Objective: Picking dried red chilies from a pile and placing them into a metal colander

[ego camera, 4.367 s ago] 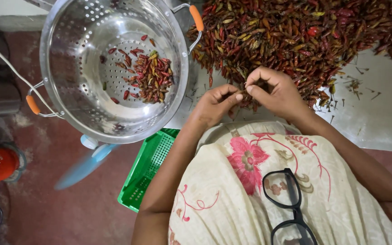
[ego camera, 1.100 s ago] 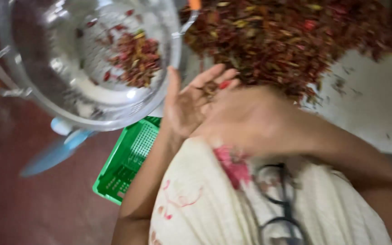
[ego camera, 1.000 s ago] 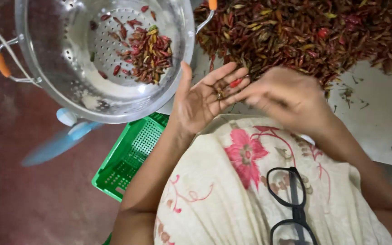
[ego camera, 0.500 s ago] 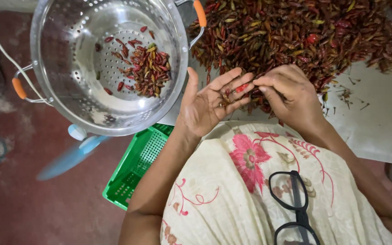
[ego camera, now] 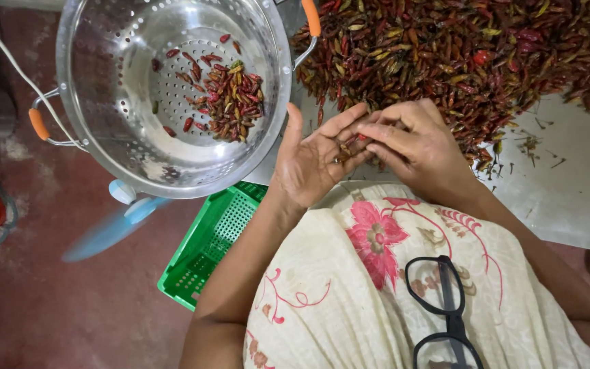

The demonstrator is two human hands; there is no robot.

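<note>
Chillies (ego camera: 345, 147) now lie in our cupped left hand (ego camera: 315, 160), fingers spread; half a second ago the right hand (ego camera: 411, 140) hovered apart, now its fingers pinch at them beside the colander (ego camera: 172, 96), so sorting continues.

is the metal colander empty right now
No, the colander holds a small heap of red and yellowish chillies on its perforated bottom.

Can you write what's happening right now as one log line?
left hand: open, palm up, chillies on it | right hand: picking from palm | colander: some chillies
</note>
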